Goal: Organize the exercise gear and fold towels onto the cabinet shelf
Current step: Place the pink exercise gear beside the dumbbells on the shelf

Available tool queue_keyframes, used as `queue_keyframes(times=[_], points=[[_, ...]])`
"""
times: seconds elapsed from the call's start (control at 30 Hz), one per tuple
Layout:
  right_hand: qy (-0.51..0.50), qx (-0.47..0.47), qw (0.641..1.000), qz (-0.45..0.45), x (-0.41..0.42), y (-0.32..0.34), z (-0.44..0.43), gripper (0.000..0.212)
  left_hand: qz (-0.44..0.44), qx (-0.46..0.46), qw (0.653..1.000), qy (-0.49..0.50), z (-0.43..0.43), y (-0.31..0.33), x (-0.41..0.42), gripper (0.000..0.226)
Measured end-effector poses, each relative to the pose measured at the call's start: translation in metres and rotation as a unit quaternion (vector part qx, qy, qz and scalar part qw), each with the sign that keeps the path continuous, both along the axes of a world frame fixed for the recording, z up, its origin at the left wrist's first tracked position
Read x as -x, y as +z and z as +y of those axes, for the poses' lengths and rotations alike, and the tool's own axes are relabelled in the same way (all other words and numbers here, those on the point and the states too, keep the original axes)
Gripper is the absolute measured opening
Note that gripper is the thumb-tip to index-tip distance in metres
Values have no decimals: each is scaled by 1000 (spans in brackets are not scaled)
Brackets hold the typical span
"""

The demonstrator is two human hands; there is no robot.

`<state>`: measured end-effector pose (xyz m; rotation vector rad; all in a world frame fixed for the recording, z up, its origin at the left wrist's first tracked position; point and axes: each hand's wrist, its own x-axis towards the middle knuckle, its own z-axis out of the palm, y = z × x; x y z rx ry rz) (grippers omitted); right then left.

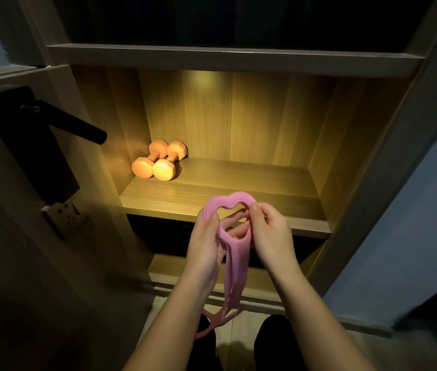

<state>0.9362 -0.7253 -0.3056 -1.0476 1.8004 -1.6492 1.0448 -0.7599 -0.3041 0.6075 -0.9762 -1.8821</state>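
Gripping pink resistance band (234,253), left hand (206,245), right hand (271,234)

A black door handle (64,121) juts out at left — a wall socket (63,212) just below it.

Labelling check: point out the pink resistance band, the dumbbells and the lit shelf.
pink resistance band (236,263), head view, on the hanging strap below the heart loop.
dumbbells (164,169), head view, near end face of the right-hand one.
lit shelf (238,183), head view, bare board right of the dumbbells.
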Motion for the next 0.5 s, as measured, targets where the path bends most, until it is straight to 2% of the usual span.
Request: queue_keyframes(times=[0.13,0.2,0.3,0.4,0.5], points=[[5,-43,994,99,10,4,4,31,1,-5,1000,0,-4,2,-5,22],[-2,-44,995,94,14,4,4,29,-9,0,1000,-19,-6,2,-7,22],[0,-17,1000,-2,20,2,2,17,-16,12,999,-47,-8,2,-10,23],[85,16,988,-129,24,1,3,17,-16,24,997,-70,-10,0,-12,26],[124,46,974,-185,26,1,5,15,-91,76,992,-40,-13,-2,-11,27]])
